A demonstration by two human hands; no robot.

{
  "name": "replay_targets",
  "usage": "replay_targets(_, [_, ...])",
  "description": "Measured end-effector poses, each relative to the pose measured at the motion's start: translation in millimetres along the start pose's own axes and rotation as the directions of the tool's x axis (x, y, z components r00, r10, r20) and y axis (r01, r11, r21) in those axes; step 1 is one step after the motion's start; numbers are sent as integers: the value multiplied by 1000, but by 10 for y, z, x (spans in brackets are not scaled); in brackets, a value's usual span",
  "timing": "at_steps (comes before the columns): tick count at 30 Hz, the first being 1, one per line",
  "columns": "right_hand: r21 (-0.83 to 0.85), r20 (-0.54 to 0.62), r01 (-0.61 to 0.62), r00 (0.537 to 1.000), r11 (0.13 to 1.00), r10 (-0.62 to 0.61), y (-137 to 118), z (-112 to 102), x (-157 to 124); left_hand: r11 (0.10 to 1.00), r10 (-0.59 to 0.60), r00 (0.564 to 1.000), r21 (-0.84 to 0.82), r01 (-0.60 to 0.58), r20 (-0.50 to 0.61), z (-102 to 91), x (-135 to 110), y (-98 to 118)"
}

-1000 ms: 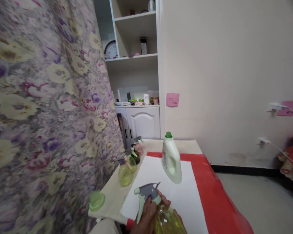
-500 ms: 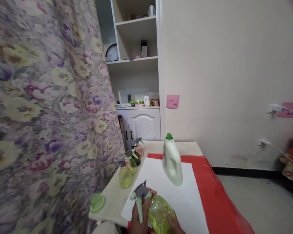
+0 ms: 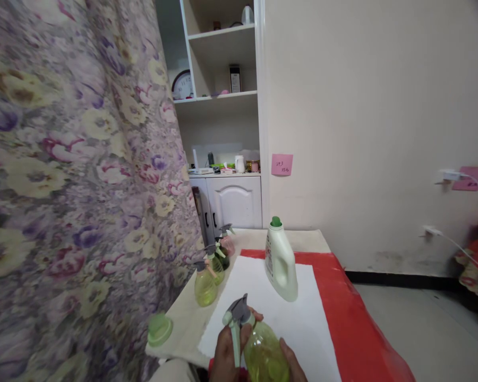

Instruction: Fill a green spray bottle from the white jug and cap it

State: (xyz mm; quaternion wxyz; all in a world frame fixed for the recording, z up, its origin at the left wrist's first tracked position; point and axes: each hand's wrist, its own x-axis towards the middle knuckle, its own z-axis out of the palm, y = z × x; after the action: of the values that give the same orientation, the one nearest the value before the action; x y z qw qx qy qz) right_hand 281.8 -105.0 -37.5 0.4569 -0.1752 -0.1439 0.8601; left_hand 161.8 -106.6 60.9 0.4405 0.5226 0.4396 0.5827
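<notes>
A yellow-green spray bottle (image 3: 265,355) with a grey trigger head (image 3: 238,313) is held low at the frame's bottom edge, over a white sheet (image 3: 271,313). My left hand (image 3: 225,355) wraps round the neck and trigger. My right hand (image 3: 292,363) cups the bottle's body from the right. A white detergent jug (image 3: 281,262) with a green cap stands upright on the sheet beyond. Three small spray bottles (image 3: 205,284) line the table's left edge.
A red cloth (image 3: 350,318) covers the table under the sheet. A green lid (image 3: 158,329) lies at the near left corner. A flowered curtain (image 3: 71,185) hangs close on the left. White shelves and a cabinet (image 3: 233,199) stand behind. A bare wall with pink notes is on the right.
The bottle was tilted and turned in my hands, its trigger head swinging left, then coming back nearer upright. The view shifted slightly.
</notes>
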Motion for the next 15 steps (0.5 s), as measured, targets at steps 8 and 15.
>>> replay_targets(8, [-107,67,-13,998,994,20,-57,41,-49,1000,-22,993,2,21,120,6,-38,52])
replay_targets(15, [-199,89,34,996,979,-16,-79,-87,-15,989,-93,974,-94,115,209,80,-101,79])
